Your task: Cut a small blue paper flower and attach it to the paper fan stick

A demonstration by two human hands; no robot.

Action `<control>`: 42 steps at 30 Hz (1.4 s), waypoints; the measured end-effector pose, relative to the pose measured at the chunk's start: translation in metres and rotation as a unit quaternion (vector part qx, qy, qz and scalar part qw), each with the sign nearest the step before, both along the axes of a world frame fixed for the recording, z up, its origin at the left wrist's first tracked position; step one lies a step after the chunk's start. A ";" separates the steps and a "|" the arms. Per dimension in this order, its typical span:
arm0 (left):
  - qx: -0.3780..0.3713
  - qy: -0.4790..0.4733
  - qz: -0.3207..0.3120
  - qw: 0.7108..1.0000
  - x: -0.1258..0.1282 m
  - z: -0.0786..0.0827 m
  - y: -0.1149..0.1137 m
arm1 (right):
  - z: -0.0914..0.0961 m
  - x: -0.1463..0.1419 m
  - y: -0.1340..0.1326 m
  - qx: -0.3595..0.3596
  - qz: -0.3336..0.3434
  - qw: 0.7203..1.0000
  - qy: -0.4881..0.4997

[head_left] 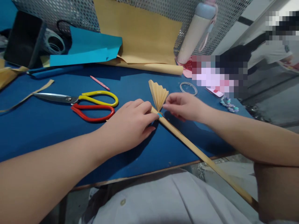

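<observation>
Pinching tan stick (193, 148) | left hand (128, 127) curled over it | right hand (185, 107) open beside pleated paper fan (158, 95)

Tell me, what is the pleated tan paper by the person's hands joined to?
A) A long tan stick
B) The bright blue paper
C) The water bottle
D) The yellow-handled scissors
A: the pleated tan paper fans out from the end of the long tan stick, and the left hand is at the join.

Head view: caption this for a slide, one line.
Left hand on a wooden stick under a pleated tan paper fan, right hand beside the pleats, on a blue table.
</observation>
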State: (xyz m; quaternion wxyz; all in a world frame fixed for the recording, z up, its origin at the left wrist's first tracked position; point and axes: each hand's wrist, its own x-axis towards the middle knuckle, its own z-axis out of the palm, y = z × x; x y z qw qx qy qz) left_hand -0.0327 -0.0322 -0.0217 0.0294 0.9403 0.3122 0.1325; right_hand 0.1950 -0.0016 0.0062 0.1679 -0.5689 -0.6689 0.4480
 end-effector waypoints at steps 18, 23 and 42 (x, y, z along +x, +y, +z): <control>-0.041 -0.124 0.049 0.990 -0.003 0.004 0.005 | -0.003 0.103 0.072 0.166 -0.011 0.918 -0.360; -0.077 -0.158 0.105 0.979 -0.004 0.006 0.010 | 0.003 0.082 0.063 0.239 -0.044 0.903 -0.354; -0.108 -0.396 0.089 0.907 -0.001 0.012 -0.001 | 0.001 -0.033 -0.047 0.276 0.113 0.954 -0.020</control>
